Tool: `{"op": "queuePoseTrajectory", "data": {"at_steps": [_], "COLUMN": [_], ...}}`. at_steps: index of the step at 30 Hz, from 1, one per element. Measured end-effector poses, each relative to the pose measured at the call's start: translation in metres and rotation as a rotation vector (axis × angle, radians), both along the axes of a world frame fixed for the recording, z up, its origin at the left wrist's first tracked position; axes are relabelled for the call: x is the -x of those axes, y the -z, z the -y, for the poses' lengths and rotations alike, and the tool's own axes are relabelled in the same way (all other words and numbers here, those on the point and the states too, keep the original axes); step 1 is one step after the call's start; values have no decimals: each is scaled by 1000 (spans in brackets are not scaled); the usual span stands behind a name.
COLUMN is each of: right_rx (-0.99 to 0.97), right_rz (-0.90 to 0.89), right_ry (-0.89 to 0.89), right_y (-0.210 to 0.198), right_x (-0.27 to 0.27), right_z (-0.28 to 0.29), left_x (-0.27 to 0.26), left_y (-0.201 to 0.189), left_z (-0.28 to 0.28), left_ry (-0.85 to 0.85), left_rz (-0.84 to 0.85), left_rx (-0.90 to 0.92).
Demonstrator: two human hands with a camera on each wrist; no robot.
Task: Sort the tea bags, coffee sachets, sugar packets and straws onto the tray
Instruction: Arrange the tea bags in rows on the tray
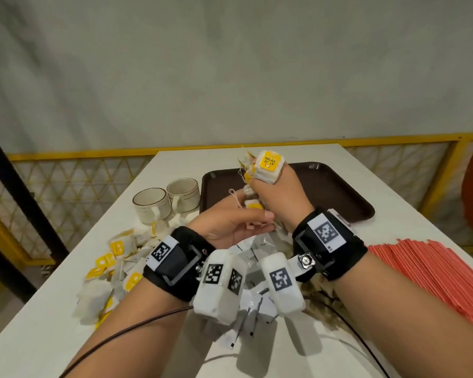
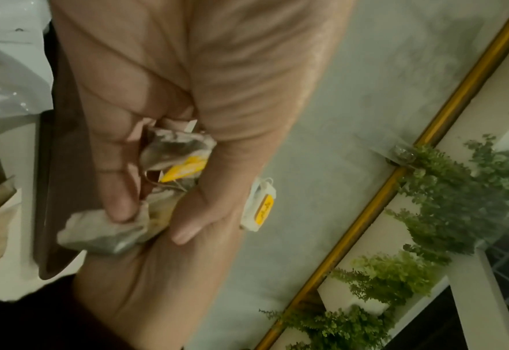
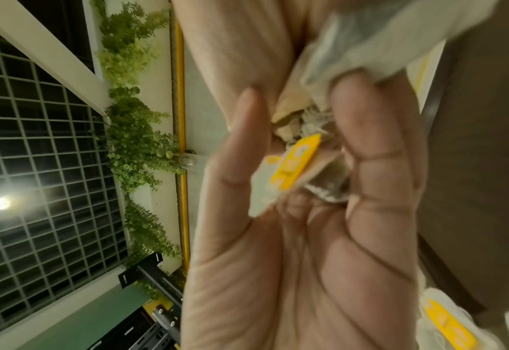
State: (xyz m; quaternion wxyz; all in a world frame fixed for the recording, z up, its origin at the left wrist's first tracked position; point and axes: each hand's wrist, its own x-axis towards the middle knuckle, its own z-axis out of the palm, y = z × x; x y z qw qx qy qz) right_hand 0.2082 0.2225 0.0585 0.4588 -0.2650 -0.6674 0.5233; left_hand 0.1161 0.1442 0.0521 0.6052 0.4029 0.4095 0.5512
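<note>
Right hand (image 1: 277,197) is gripping a bunch of white tea bags with yellow tags (image 1: 266,167) above the dark brown plastic tray (image 1: 336,192); left hand (image 1: 230,225) pinches more of them just below. Loose tea bags (image 1: 112,266) lie on the white counter (image 1: 38,336).

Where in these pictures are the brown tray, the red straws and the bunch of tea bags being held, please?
brown tray (image 1: 336,192): head view, bare floor of the tray.
red straws (image 1: 432,266): head view, middle of the pile.
bunch of tea bags (image 1: 269,165): head view, yellow tag on top of the bunch.
</note>
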Motion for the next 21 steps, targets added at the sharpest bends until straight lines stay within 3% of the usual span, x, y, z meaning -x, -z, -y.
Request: {"op": "queuePoseTrajectory", "data": {"at_steps": [9, 14, 21], "right_rx": [-53, 11, 77], "right_rz": [-47, -58, -81], "right_ry": [-86, -127, -172], "right_y": [-3, 4, 11], "right_x": [-1, -8, -30], "right_z": [-20, -22, -22], "left_x": [-6, -4, 33], "left_y": [2, 10, 14], "left_z": [-25, -25, -10], "left_ry": [-31, -85, -172], "left_rz": [-103, -173, -290], "left_rx": [-37, -29, 18]}}
